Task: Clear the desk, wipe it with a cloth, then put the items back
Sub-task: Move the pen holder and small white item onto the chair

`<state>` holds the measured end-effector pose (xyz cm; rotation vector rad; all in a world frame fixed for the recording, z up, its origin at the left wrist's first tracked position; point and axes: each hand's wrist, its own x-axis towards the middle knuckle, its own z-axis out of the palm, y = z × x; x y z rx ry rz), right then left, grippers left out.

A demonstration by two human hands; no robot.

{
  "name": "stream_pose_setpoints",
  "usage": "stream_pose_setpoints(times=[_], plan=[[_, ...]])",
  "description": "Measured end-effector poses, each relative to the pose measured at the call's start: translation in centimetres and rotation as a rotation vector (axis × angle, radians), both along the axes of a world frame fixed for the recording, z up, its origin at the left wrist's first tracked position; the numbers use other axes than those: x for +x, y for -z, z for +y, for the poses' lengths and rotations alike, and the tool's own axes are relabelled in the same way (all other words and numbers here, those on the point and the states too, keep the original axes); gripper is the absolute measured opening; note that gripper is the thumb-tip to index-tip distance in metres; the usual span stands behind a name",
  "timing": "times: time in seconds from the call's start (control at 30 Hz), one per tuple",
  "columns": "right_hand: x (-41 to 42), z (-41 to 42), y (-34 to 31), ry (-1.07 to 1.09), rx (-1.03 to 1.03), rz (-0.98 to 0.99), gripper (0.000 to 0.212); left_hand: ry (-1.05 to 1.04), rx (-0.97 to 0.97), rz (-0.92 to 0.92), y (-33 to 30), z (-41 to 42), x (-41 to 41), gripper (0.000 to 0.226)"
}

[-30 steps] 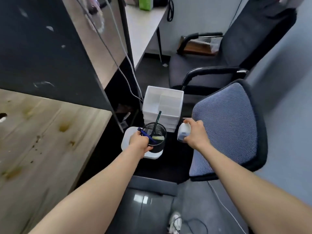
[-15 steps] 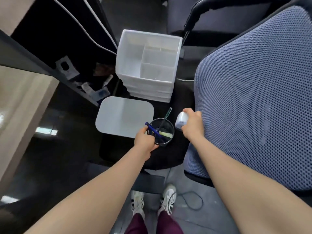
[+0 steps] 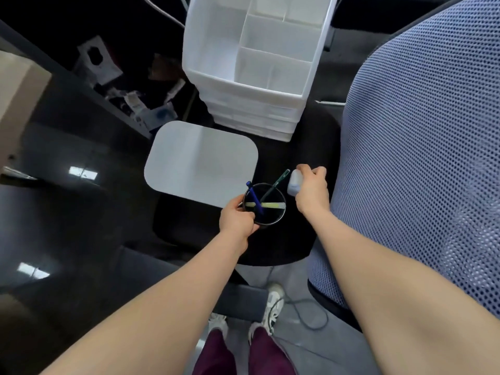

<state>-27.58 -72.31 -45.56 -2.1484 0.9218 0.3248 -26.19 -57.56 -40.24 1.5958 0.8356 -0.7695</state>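
Hands (image 3: 236,220) (image 3: 311,189) clamped on pen cup (image 3: 264,204) and small white bottle (image 3: 293,182), white organizer (image 3: 211,44) and flat white lid (image 3: 200,161) just beyond.

Head cam only, wide-angle, looking steeply down from above the person's own arms.

One view, so no 2nd cam & no shared area. Lens sits at head height, aimed fwd & almost straight down: both forearms enter from the bottom edge, left hand (image 3: 236,220) & right hand (image 3: 311,189) land near frame centre. Shoes (image 3: 273,304) & trouser legs show at bottom centre, i.e. directly under the cam. White organizer (image 3: 216,50) at the top edge is the far end of the view. Blue mesh chair (image 3: 422,158) fills the right side, bulging w/ wide-angle distortion; desk corner (image 3: 16,104) clips the left edge. Hands close, approx arm's reach.
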Motion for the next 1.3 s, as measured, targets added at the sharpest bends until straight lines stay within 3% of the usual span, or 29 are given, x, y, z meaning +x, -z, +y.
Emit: stream_pose_setpoints(times=[0.33, 0.5, 0.63, 0.77, 0.97, 1.2, 1.3], plan=[[-0.4, 0.1, 1.6, -0.010, -0.014, 0.098, 0.052, -0.088, -0.071, 0.040, 2.3, 0.8, -0.5, 0.055], [-0.4, 0.0, 1.4, -0.048, -0.022, 0.124, 0.053, 0.025, 0.000, 0.017, 3.1, 0.5, -0.7, 0.050], [-0.3, 0.2, -0.1, -0.105, -0.110, 0.214, 0.074, 0.171, 0.089, -0.008, 2.7, 0.8, -0.5, 0.047], [-0.5, 0.5, -3.7, -0.162, -0.196, 0.220, 0.074, 0.267, 0.223, -0.122, 0.3, 2.4, -0.5, 0.046], [-1.1, 3.6, -12.2, -0.208, -0.231, 0.089, 0.058, 0.330, 0.288, -0.310, -6.8, 6.3, -0.9, 0.039], [-3.5, 13.1, -21.7, -0.324, -0.228, -0.033, 0.049, 0.297, 0.337, -0.509, -15.5, 14.8, -4.9, 0.032], [-6.1, 20.6, -26.0, -0.411, -0.227, -0.109, 0.049, 0.250, 0.372, -0.591, -19.3, 22.6, -8.6, 0.031]])
